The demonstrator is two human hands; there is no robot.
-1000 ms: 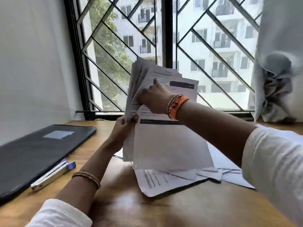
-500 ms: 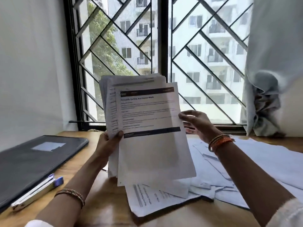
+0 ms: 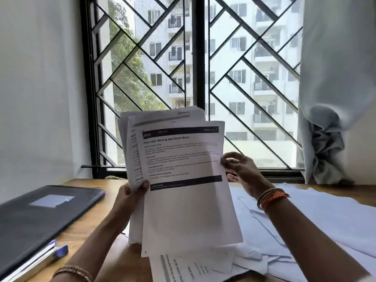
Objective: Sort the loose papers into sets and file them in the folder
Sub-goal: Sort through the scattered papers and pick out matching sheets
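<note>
Wooden desk [image 3: 97, 226] under a barred window [image 3: 200, 78], head view. Left hand [image 3: 130, 197] grips the paper stack [image 3: 173, 159] at its left edge, held upright mid-frame. Right hand [image 3: 243, 173] pinches the front sheet [image 3: 187, 200] at its right edge. Closed dark folder [image 3: 40, 216] lies lower left, a stapler [image 3: 38, 259] just beside its near edge. Loose papers [image 3: 305, 224] cover the right side; bare wood shows between folder and stack.

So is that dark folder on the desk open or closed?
Closed: the folder lies flat on the desk, cover down, no papers showing inside.
</note>
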